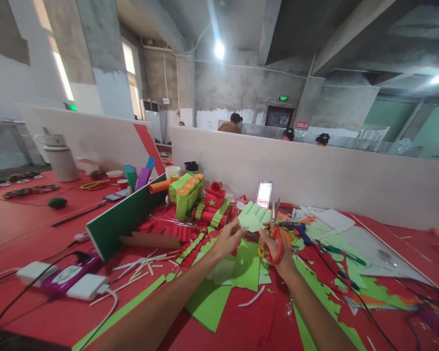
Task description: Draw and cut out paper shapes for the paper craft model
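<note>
My left hand [227, 238] pinches the lower edge of a pale green paper cut-out shaped like a hand [254, 216], held up over the table. My right hand [278, 248] is closed through the red and yellow handles of scissors [274, 233], whose blades point up beside the cut-out's right edge. Beneath both hands lie loose sheets and scraps of bright green paper [237, 273] on the red table [29, 219].
Green and red paper craft models [195, 197] stand behind my hands. A green board [126, 217] leans at the left, with white sticks [142, 268], power banks and cables [64, 282] nearby. A white partition [314, 175] runs across the back; other people sit beyond it.
</note>
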Motion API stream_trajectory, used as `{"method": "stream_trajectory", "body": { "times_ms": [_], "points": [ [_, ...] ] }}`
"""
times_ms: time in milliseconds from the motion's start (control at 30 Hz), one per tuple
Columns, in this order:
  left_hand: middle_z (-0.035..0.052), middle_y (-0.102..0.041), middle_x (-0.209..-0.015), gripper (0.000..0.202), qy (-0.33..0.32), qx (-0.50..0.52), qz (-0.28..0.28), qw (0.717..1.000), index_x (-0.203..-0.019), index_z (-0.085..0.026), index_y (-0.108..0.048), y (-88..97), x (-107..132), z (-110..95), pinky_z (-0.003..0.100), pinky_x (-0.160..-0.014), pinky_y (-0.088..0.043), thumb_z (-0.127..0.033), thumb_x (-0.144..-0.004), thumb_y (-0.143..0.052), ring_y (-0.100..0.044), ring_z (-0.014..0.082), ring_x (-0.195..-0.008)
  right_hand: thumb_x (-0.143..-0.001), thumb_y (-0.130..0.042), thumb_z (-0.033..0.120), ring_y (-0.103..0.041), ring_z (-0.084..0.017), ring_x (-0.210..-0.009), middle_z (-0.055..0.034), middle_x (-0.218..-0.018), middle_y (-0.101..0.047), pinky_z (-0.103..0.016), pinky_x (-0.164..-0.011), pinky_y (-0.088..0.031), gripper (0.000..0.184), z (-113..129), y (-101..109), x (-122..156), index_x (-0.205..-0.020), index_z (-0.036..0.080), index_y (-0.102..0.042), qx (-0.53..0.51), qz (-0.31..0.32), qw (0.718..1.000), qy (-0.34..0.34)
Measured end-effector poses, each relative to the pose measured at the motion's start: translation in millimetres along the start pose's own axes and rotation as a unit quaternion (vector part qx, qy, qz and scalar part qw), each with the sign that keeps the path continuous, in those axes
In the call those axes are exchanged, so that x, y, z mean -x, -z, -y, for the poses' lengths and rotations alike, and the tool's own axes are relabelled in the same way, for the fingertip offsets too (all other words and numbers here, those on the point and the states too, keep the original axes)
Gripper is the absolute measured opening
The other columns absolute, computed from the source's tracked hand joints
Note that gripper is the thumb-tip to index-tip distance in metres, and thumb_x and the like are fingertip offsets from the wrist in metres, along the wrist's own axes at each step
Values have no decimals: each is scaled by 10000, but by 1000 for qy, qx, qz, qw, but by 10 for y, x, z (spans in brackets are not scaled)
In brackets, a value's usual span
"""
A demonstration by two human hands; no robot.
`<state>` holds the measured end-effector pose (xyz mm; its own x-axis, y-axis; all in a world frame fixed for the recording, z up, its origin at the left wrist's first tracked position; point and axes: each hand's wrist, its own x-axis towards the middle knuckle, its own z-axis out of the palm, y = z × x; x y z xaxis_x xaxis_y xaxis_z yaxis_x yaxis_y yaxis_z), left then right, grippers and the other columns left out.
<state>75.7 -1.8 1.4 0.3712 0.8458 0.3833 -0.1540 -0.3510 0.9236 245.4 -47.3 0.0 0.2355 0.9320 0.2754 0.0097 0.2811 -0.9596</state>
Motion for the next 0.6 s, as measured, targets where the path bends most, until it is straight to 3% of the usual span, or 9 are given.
{"method": "stream_trajectory", "body": {
  "times_ms": [133, 267, 467, 600],
  "points": [
    [-50, -506, -566, 321, -17, 29, -108, 994, -708, -189, -489, 44, -47, 7, 222, -525, -384, -461, -833, -607, -485, 99, -508, -814, -607, 623, -464, -93, -457, 79, -605, -466, -197, -433, -421, 455, 27, -5, 52, -1030, 232, -516, -9, 90, 996, -26],
    [-31, -568, -598, 316, -16, 78, -170, 982, -734, -187, -505, 52, -66, -9, 217, -537, -399, -465, -818, -628, -538, 111, -549, -871, -485, 664, -398, -70, -427, 82, -614, -434, -175, -403, -376, 456, 44, -68, 132, -1016, 232, -503, 62, 173, 982, -32],
    [-25, -588, -648, 293, -17, 118, -170, 978, -719, -188, -482, -49, -22, -41, 221, -591, -440, -409, -822, -645, -565, 115, -618, -890, -463, 661, -405, -76, -420, 68, -634, -446, -193, -393, -385, 469, 81, -181, 242, -1073, 231, -501, 88, 248, 964, -36],
    [-21, -591, -660, 273, -10, 119, -146, 982, -740, -184, -505, -124, 22, -53, 227, -564, -439, -405, -832, -637, -542, 108, -571, -901, -443, 659, -403, -79, -400, 71, -609, -433, -189, -370, -378, 460, 7, -223, 251, -1083, 240, -500, 74, 227, 971, -35]
  ]
}}
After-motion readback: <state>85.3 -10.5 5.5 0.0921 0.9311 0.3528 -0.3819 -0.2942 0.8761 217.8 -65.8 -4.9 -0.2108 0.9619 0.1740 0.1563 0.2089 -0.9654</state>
